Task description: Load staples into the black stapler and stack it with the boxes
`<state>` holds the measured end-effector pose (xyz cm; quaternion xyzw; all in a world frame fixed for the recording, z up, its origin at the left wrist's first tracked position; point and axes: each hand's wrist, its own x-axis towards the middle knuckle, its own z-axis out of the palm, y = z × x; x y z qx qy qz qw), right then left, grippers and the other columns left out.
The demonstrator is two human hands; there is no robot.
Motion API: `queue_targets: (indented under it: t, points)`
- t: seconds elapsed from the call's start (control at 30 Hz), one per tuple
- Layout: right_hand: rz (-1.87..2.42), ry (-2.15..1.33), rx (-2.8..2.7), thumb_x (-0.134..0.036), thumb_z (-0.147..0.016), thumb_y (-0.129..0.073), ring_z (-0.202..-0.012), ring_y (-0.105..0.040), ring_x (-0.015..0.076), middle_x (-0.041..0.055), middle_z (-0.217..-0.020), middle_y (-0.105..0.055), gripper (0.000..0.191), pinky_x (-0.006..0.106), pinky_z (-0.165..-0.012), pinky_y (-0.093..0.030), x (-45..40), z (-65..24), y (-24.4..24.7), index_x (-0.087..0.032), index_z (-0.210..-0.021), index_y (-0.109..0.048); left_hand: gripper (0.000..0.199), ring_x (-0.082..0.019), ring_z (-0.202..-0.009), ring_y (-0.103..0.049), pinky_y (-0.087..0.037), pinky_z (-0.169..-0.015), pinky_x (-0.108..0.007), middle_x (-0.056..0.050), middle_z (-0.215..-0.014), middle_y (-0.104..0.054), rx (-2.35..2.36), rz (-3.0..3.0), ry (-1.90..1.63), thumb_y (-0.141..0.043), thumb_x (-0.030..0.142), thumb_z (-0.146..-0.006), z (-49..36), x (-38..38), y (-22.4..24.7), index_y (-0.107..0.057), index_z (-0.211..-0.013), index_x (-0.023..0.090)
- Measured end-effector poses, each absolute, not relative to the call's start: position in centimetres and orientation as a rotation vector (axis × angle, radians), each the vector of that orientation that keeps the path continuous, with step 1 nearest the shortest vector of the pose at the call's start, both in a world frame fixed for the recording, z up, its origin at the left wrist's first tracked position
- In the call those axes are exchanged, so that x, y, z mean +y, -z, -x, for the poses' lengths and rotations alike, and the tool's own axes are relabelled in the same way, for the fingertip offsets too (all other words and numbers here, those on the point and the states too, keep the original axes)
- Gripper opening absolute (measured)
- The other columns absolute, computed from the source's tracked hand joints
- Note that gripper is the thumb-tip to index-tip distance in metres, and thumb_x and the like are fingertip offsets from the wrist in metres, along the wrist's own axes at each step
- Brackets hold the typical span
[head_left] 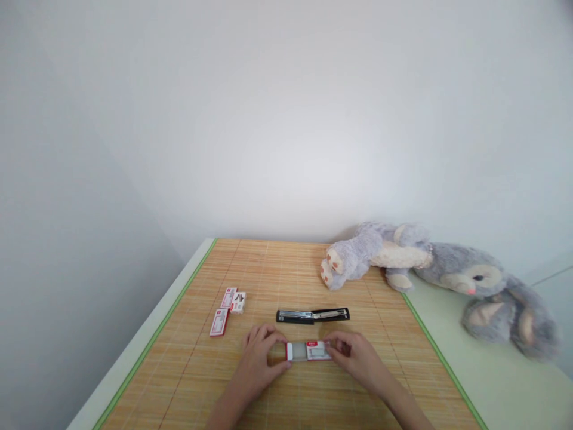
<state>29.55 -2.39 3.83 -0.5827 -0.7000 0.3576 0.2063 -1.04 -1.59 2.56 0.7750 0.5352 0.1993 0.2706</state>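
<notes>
Head view: the left hand (259, 358) pinches the white end of a partly slid-open red-and-white box (308, 351) between thumb and forefinger, while the right hand (356, 358) holds its printed end; the box lies on or just above the bamboo mat (286, 397), nearer the person than an opened black stapler (313, 316). Should the two hands pull unevenly or too sharply, the inner tray (299, 351) could jerk free or tip and spill any contents, although whether it is filled cannot be told at this scale.
</notes>
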Motion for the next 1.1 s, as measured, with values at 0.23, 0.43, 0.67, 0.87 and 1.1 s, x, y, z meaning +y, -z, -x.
queue_targets:
  t: [0.23, 0.43, 0.67, 0.87, 1.1]
  points:
    - [1.617, -0.966, -2.109, -0.030, -0.081, -0.071, -0.070, -0.061, 0.0171, -0.0017, -0.076, -0.070, 0.026, 0.025, -0.065, -0.039, -3.3, -29.0, -4.9, -0.030, -0.106, -0.078, 0.027, -0.023, -0.104, -0.060, -0.036, -0.094, -0.037, 0.001, -0.101, -0.070, 1.310, -2.089, -0.504, -0.081, 0.037, -0.077, -1.0, -1.3, -3.3, -0.072, -0.102, 0.031]
    - [1.597, -0.900, -2.201, -0.030, -0.080, -0.073, -0.073, -0.062, 0.0177, -0.0020, -0.078, -0.070, 0.033, 0.026, -0.068, -0.038, -2.9, -27.5, -5.5, -0.033, -0.113, -0.077, 0.034, -0.023, -0.101, -0.061, -0.038, -0.094, -0.038, 0.002, -0.100, -0.070, 1.255, -2.139, -0.530, -0.083, 0.042, -0.076, -2.7, -1.4, -2.8, -0.072, -0.107, 0.033]
    - [1.649, -0.805, -2.181, -0.030, -0.088, -0.068, -0.078, -0.063, 0.0164, 0.0004, -0.089, -0.067, 0.016, 0.025, -0.071, -0.041, -3.2, -27.1, -5.0, -0.031, -0.099, -0.080, 0.052, -0.029, -0.132, -0.049, -0.035, -0.111, -0.049, -0.007, -0.139, -0.058, 1.618, -2.104, -0.842, -0.071, 0.041, -0.088, 0.1, 1.4, -1.8, -0.059, -0.137, 0.031]
    - [1.579, -0.746, -2.138, -0.032, -0.094, -0.062, -0.080, -0.063, 0.0174, 0.0009, -0.089, -0.066, 0.019, 0.026, -0.073, -0.043, -1.7, -25.4, -5.9, -0.029, -0.107, -0.076, 0.031, -0.030, -0.135, -0.046, -0.033, -0.113, -0.052, -0.004, -0.143, -0.059, 1.462, -2.142, -0.693, -0.074, 0.035, -0.083, 0.1, 3.6, -1.8, -0.074, -0.114, 0.034]
    - [1.529, -0.705, -2.199, -0.030, -0.094, -0.064, -0.076, -0.060, 0.0163, 0.0000, -0.083, -0.064, 0.015, 0.025, -0.069, -0.038, 0.9, -24.2, -6.1, -0.027, -0.100, -0.078, 0.030, -0.030, -0.129, -0.050, -0.035, -0.110, -0.052, -0.003, -0.135, -0.065, 1.419, -2.119, -0.687, -0.078, 0.045, -0.081, -1.5, 1.0, -1.4, -0.076, -0.110, 0.037]
